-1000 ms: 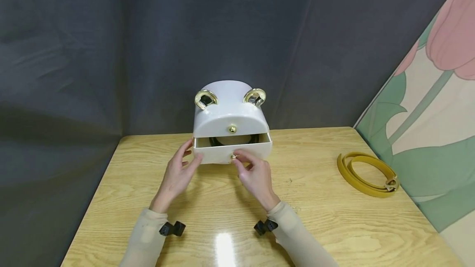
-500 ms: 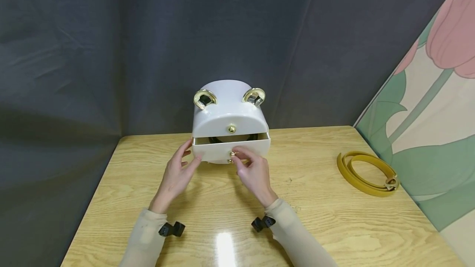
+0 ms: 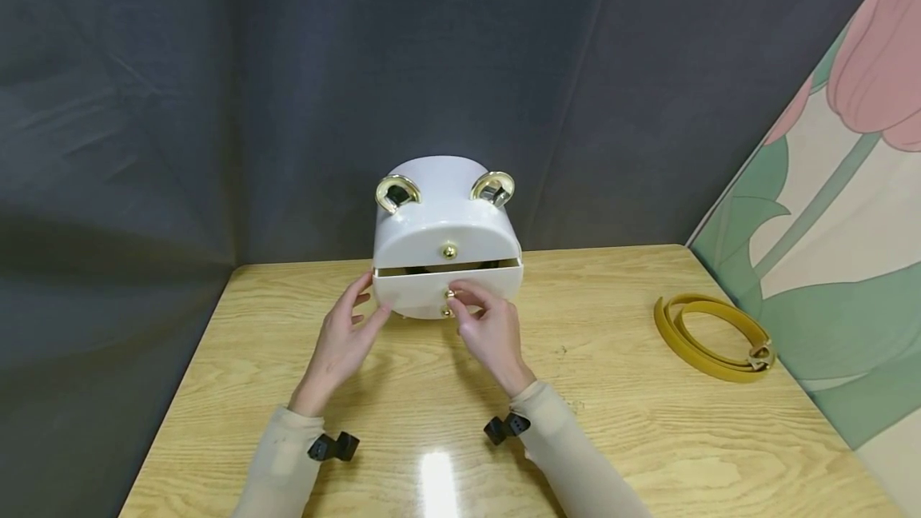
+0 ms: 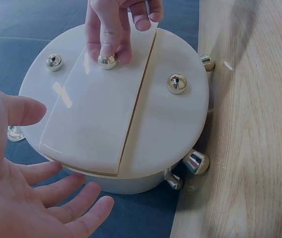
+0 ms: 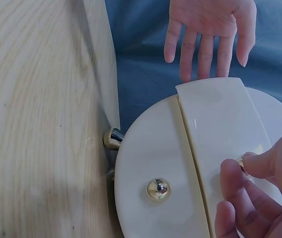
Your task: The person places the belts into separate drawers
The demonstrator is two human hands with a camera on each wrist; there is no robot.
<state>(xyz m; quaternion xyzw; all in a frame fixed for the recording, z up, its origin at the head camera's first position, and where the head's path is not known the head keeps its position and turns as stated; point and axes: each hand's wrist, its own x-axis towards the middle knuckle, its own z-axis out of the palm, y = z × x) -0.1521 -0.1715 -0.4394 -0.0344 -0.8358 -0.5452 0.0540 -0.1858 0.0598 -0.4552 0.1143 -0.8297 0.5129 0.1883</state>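
Observation:
A white rounded box with drawers (image 3: 448, 198) stands at the table's back edge, with two gold ear-shaped ornaments on top. Its middle drawer (image 4: 96, 124) juts out a little, leaving a narrow gap above the front. My right hand (image 3: 492, 334) pinches that drawer's gold knob (image 4: 107, 62) between thumb and fingers. At the box's left side is my left hand (image 3: 345, 338), fingers extended and thumb apart, holding nothing; whether its fingertips touch the box I cannot tell. Inside the drawer, something dark is mostly hidden.
A coiled mustard-yellow belt (image 3: 694, 352) lies on the right of the wooden table (image 3: 619, 438). A dark curtain (image 3: 324, 102) hangs directly behind the box, and a flower-patterned panel (image 3: 827, 278) borders the right side. Short gold feet (image 4: 196, 162) support the box.
The middle drawer has slid inward, narrowing its opening and hiding most of the dark thing inside. My right hand has moved slightly forward with the knob; my left hand stays nearly still.

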